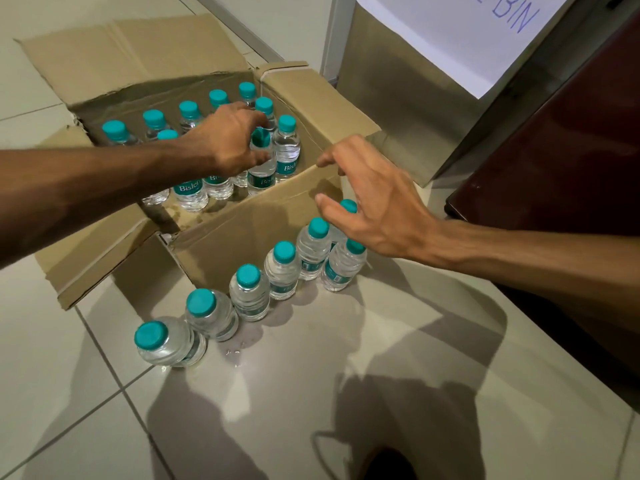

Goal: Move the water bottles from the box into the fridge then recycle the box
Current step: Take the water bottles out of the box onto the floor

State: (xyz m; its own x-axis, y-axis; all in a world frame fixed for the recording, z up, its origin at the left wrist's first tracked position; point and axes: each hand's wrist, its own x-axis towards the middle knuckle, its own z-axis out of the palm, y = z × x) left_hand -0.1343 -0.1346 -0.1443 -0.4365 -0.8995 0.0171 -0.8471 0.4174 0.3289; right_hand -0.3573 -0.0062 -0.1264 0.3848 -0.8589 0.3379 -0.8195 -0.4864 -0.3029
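head view: left hand [235, 143] curls round a bottle [262, 169] standing in the box [242, 233], right hand [377, 206] spread, empty, over bottles [249, 296] on the floor [346, 348]; light, squashy, likely slick, so probably best held just below the cap [260, 137].

Box [242, 244] on floor [346, 344], flaps open. Boxed bottles [152, 121] stand along its back wall & right end. Floor bottles [249, 292] in a row just before box's front wall, up to its right corner. Bin [398, 98] behind-right of box; fridge [554, 168] right of both. L hand [232, 143] inside box grips one bottle [262, 171]; R hand [377, 209] spread over row's far end.
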